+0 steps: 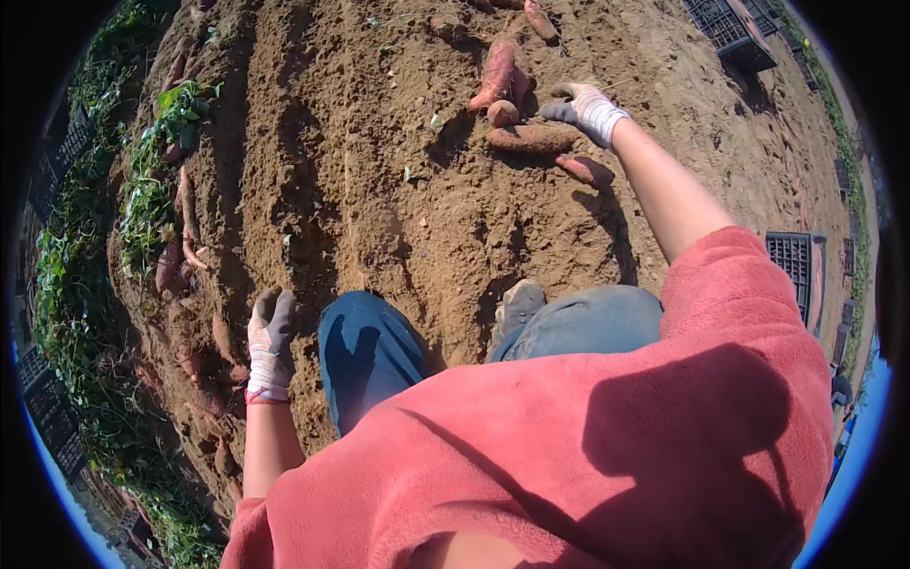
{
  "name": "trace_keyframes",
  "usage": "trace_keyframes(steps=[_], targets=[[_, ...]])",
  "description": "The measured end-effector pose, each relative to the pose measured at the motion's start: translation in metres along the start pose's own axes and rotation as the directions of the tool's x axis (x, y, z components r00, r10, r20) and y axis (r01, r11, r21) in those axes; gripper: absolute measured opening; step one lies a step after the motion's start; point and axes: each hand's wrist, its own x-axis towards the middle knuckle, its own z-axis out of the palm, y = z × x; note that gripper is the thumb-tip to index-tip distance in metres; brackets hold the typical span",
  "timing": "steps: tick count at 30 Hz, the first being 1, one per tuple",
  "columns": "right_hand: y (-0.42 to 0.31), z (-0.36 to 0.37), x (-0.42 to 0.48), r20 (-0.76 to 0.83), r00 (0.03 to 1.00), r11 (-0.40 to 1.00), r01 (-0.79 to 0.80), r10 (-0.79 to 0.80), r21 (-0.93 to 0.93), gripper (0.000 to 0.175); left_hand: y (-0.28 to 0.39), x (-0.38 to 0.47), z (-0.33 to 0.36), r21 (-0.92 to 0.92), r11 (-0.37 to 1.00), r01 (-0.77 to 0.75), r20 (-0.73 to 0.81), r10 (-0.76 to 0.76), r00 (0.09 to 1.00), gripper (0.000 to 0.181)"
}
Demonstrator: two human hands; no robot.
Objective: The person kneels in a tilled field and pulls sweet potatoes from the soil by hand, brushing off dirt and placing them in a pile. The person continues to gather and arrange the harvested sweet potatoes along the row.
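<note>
Sweet potatoes lie in a loose group on the soil at the upper right: a large reddish one, a soil-coated long one and a smaller one. My right hand, in a grey-palmed striped work glove, reaches beside this group with fingers apart and nothing visibly held. At the lower left, my left hand wears a matching glove and is near the bare soil by my knee. Its fingers are slightly spread, with nothing seen in them. More sweet potatoes lie in a row to its left.
Green vines run along the left. Black plastic crates stand at the upper right, far right and left edge. My knees and a soiled shoe are on the uneven, furrowed soil.
</note>
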Motion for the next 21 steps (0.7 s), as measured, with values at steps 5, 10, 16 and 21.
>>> trace_keyframes(steps=[5,10,16,21], targets=[[0.089,0.023,0.007,0.142,0.99,0.992,0.014,0.004,-0.122,0.105,0.028,0.062,0.18,0.237,0.903,-0.357,0.445,0.226,0.867,0.039],[0.081,0.058,0.021,0.112,0.994,0.871,0.069,-0.016,-0.486,0.088,0.057,0.102,0.305,0.379,0.389,-0.84,0.667,0.514,0.539,0.04],[0.053,0.041,0.023,0.332,0.941,0.888,0.208,-0.067,-0.41,0.05,0.061,0.129,0.399,0.335,0.249,-0.909,0.746,0.52,0.417,0.027],[0.085,-0.002,-0.029,0.427,0.904,0.992,0.03,0.026,-0.125,0.072,0.086,0.145,0.475,0.475,0.215,-0.853,0.86,0.095,0.502,0.023]])
